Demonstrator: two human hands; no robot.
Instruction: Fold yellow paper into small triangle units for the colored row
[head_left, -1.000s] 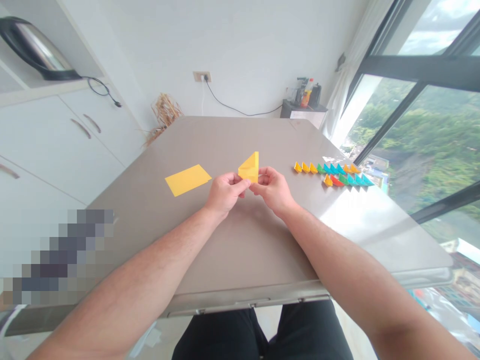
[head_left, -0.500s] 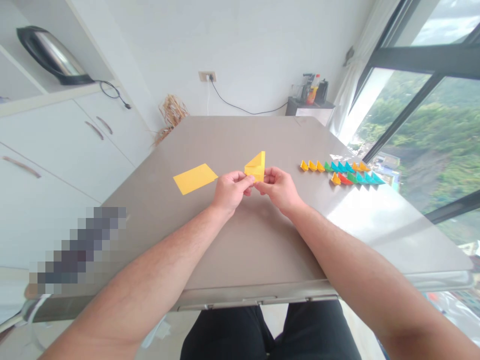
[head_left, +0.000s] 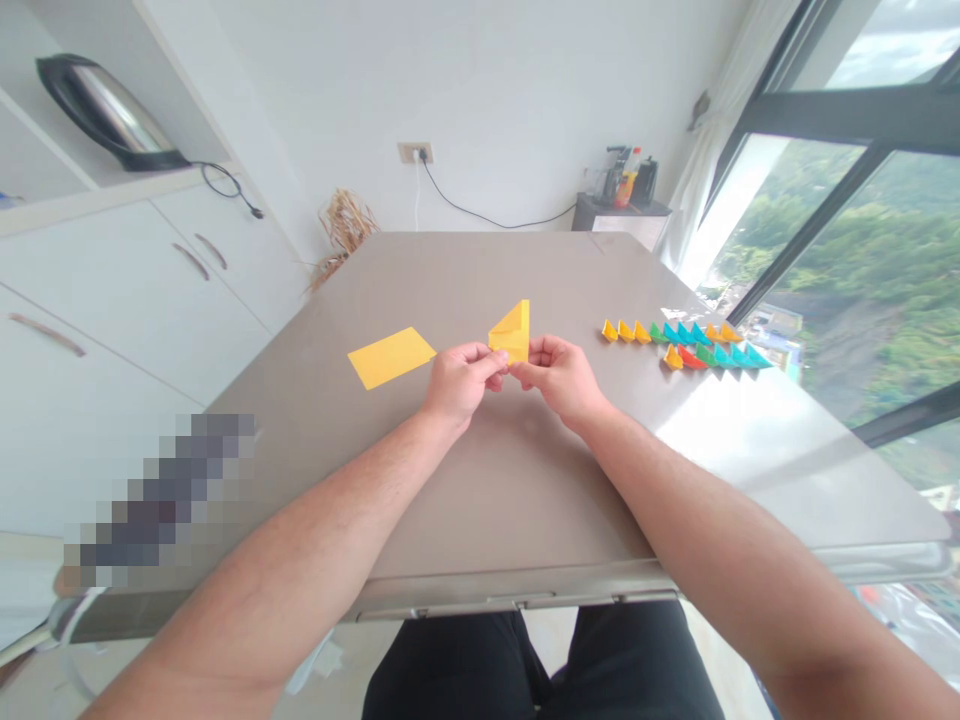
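The folded yellow paper (head_left: 517,328) was over the middle of the table (head_left: 480,510), its lower edge pinched by the left hand (head_left: 459,385) and the right hand (head_left: 561,380), fingers and thumbs closed on it. Leftward lay a flat yellow sheet (head_left: 390,358); rightward, two rows of colourful folded pieces (head_left: 724,357). Beyond, a red-capped bottle (head_left: 626,184) showed orange; the kettle's (head_left: 124,118) inside was hidden.

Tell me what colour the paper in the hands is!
The folded paper is yellow, seen best in the head view.
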